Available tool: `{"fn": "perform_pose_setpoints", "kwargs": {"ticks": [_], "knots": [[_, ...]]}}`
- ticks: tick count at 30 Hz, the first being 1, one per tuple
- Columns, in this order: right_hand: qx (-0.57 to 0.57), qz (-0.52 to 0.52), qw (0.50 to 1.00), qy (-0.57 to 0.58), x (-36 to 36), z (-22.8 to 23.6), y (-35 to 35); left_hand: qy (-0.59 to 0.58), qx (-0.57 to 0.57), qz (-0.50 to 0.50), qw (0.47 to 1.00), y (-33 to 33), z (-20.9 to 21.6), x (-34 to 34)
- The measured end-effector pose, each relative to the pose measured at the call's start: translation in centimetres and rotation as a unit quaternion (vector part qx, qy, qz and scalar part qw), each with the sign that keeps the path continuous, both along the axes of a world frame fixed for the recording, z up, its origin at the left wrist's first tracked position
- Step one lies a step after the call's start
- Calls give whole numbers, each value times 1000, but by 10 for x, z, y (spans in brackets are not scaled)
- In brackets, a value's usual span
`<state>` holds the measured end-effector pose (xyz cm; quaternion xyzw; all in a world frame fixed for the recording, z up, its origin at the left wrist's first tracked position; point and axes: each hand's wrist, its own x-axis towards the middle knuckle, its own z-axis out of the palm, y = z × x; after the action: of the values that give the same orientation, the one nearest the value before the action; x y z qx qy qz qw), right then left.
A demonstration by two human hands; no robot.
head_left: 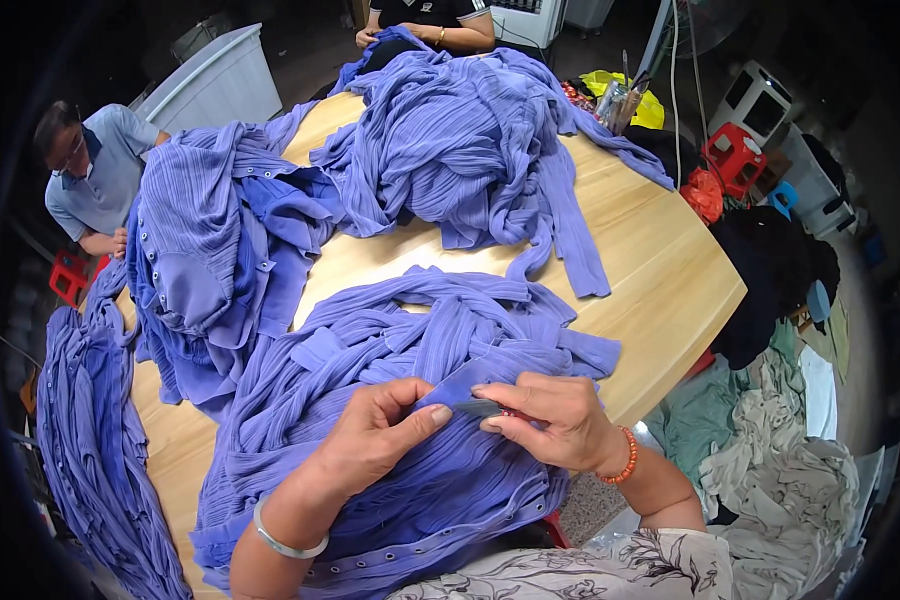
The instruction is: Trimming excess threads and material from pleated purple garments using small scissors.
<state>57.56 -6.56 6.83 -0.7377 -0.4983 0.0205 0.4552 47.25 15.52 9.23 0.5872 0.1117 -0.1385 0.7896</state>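
A periwinkle ribbed knit garment (370,500) is spread over the near table edge and my lap, a row of ringed holes or buttons along its lower border. My left hand (385,430) pinches a smooth edge of it between thumb and fingers. Close on the right, my right hand (555,420) grips what looks like a pair of small thread snips (478,407), its dark blades lying against that edge near the left thumb. The snips' handle is mostly hidden inside the right fingers.
Knit piles lie across the wooden table (670,290): one large heap (460,150) at the far side, another (195,240) at left. Two people sit across, one at left (105,170). Red stools (735,160), a white bin (215,85) and grey cloth (780,480) surround the table.
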Motion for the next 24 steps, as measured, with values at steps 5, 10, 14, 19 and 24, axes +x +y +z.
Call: {"fn": "perform_pose_setpoints", "kwargs": {"ticks": [5, 10, 14, 19, 24], "knots": [[4, -39, 993, 113, -2, 1, 2, 2, 25, -7, 1000, 1, 1, -1], [41, 21, 985, 167, -7, 7, 20, -19, 34, -11, 999, 4, 2, -1], [-25, 44, 975, 217, -1, 5, 20, 23, 108, -22, 994, 13, 13, -12], [-15, 39, 975, 220, 0, -2, 17, 13, 51, 19, 998, 18, 13, -24], [-7, 38, 978, 203, -2, -1, 18, 19, 13, 41, 999, 13, 12, -23]]}}
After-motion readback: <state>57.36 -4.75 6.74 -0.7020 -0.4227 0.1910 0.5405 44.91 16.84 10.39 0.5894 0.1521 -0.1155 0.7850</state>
